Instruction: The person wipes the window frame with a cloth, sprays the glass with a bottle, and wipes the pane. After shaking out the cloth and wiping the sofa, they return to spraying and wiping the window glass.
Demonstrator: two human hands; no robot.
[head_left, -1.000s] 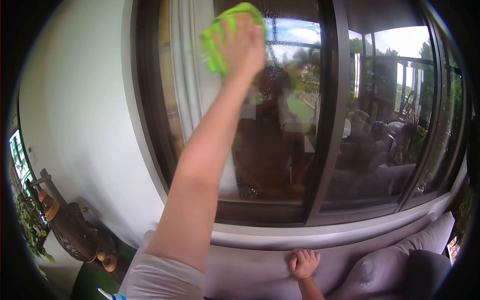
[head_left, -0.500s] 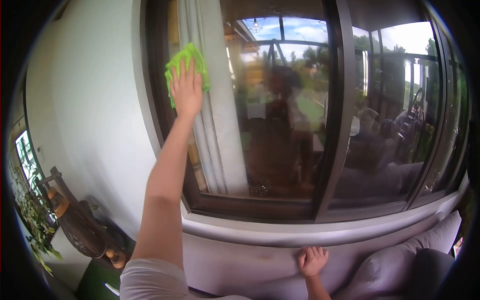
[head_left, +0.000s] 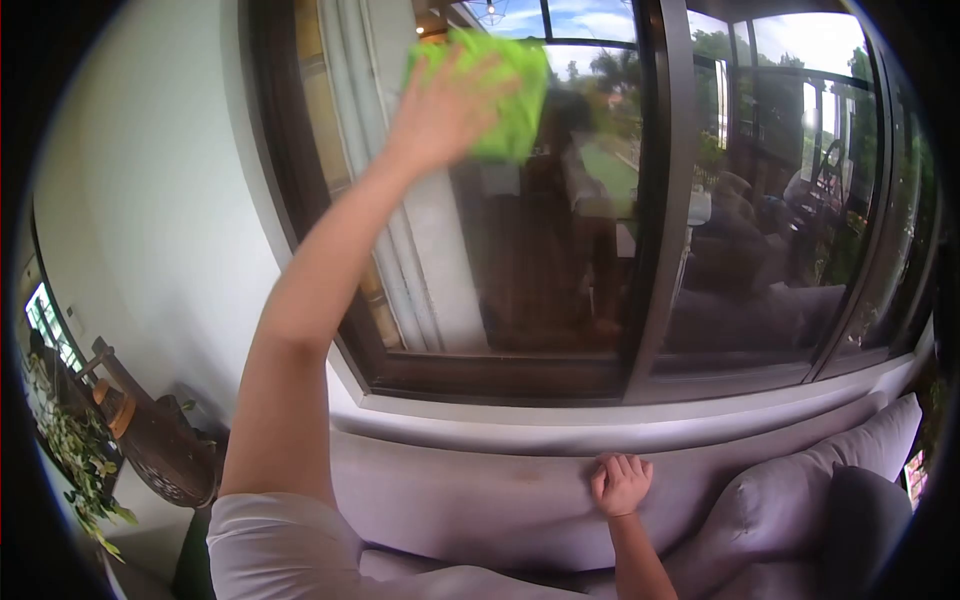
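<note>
Green cloth [head_left: 523, 112] beneath spread left fingers [head_left: 474, 84], against windowpane [head_left: 535, 270].

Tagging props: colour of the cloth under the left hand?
The cloth is bright lime green; head view shows it best.

1 pale grey, creased short sleeve [head_left: 278, 540]

From my end I'm seeing the left hand [head_left: 440, 117] lying over the cloth [head_left: 522, 120], up at the window [head_left: 535, 280], with the curtain [head_left: 437, 270] hanging behind the glass on the left part. The wall [head_left: 150, 180] is running down the left side, a wooden piece [head_left: 165, 450] is standing in front of it, and a plant [head_left: 75, 435] is sitting further left. Below the window a sofa [head_left: 460, 490] is stretching across, the right hand [head_left: 621, 484] is resting on its backrest, and a cushion [head_left: 775, 490] is leaning at its right end.
</note>
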